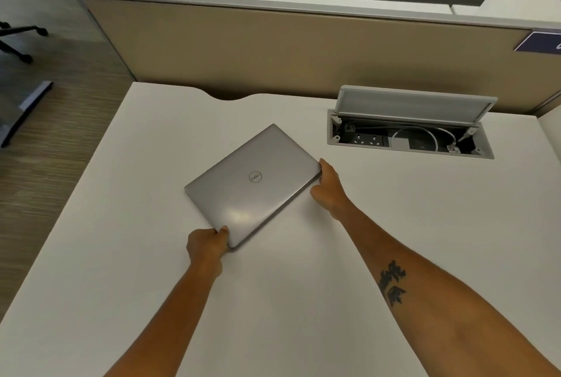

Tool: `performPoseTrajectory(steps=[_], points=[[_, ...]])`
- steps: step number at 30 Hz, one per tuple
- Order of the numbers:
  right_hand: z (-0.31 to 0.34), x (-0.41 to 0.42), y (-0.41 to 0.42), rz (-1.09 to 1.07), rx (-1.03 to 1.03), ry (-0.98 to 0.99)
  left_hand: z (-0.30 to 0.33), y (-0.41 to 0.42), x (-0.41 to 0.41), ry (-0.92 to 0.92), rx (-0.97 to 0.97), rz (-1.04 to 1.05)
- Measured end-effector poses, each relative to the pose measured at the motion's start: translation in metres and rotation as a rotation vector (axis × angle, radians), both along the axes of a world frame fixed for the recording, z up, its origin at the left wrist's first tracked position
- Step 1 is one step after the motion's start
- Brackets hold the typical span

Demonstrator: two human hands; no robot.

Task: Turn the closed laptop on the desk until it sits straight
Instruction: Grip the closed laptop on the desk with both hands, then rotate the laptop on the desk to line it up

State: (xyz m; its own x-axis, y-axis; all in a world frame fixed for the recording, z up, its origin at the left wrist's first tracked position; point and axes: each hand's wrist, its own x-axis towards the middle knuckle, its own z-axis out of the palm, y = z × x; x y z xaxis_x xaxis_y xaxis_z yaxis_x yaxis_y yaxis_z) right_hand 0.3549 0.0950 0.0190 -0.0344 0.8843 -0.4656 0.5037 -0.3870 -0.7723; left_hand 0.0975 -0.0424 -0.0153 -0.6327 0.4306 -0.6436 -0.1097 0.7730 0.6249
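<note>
A closed silver laptop [253,185] with a round logo on its lid lies in the middle of the white desk [121,255], turned well askew so that one corner points away from me. My left hand [208,244] grips its near corner, thumb on the lid. My right hand [328,191] holds the right corner, fingers curled against the edge.
An open cable box [409,136] with sockets, white cables and a raised flap is sunk into the desk at the back right. A tan partition [273,51] runs along the far edge. The desk's left edge drops to the floor, where an office chair base [18,39] stands.
</note>
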Motion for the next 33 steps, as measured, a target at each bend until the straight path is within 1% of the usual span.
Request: performPoseTrajectory(steps=[4,7,10,12,15,19,22,24,26,28,31,33], points=[[-0.001,0.005,0.003,0.002,0.02,0.013,-0.005,-0.014,0.016,-0.048,0.011,0.02],[-0.001,0.008,0.003,0.018,0.004,0.034,-0.005,-0.016,0.011,-0.088,0.024,0.0],[-0.002,0.009,-0.003,-0.005,0.014,0.072,-0.001,-0.005,-0.004,-0.063,-0.004,-0.058],[-0.005,0.007,-0.011,-0.029,0.028,0.091,0.004,0.008,-0.014,-0.028,0.013,-0.105],[-0.012,-0.003,-0.028,-0.045,0.059,0.111,0.009,0.03,-0.024,0.069,0.004,-0.181],[-0.018,-0.021,-0.055,-0.078,0.094,0.189,0.01,0.058,-0.034,0.28,-0.108,-0.298],[-0.023,-0.032,-0.076,-0.094,0.071,0.216,0.007,0.073,-0.044,0.418,-0.129,-0.466],[-0.026,-0.039,-0.088,-0.108,0.036,0.228,0.007,0.082,-0.051,0.519,-0.179,-0.585],[-0.029,-0.045,-0.098,-0.111,0.0,0.238,0.009,0.09,-0.055,0.568,-0.208,-0.672],[-0.03,-0.049,-0.105,-0.118,-0.026,0.248,0.011,0.096,-0.058,0.525,-0.138,-0.684],[-0.031,-0.053,-0.109,-0.145,-0.038,0.255,0.01,0.1,-0.062,0.438,0.033,-0.691],[-0.03,-0.055,-0.11,-0.16,-0.037,0.271,0.01,0.099,-0.062,0.408,0.089,-0.695]])
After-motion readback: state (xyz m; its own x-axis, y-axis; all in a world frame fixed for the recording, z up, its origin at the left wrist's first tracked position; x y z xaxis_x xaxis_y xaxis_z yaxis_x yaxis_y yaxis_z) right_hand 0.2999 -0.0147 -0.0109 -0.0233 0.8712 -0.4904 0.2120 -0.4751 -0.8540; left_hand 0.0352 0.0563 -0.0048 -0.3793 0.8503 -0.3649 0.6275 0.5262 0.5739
